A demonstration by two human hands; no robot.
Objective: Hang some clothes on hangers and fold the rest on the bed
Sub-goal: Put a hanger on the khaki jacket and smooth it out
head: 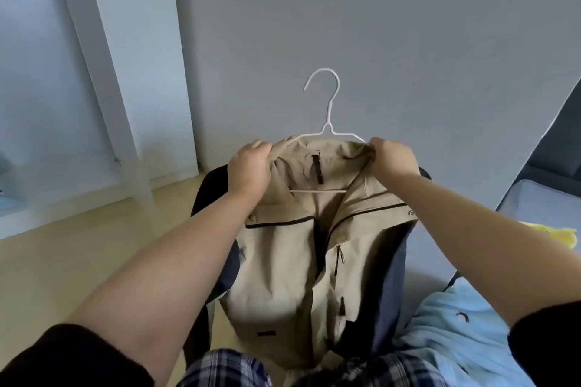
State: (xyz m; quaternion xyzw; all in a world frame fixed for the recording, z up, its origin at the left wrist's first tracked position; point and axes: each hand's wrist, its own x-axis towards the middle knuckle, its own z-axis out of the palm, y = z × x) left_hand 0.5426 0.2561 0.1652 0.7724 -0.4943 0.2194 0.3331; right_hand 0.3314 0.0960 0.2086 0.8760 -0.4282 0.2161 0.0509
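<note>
A beige jacket (289, 267) with dark navy sleeves hangs in front of me, its front open. A white wire hanger (328, 122) sits inside its collar, hook pointing up and the bottom bar showing across the neck opening. My left hand (250, 171) grips the left side of the collar. My right hand (393, 157) pinches the right side of the collar over the hanger's shoulder. The jacket's lower hem drops toward my lap.
The bed (534, 229) with a grey-blue sheet lies at the right, holding a light blue garment (465, 333) and a yellow item (559, 236). A grey wall is straight ahead, a white window frame (103, 72) at the left, pale wooden floor (78, 248) below.
</note>
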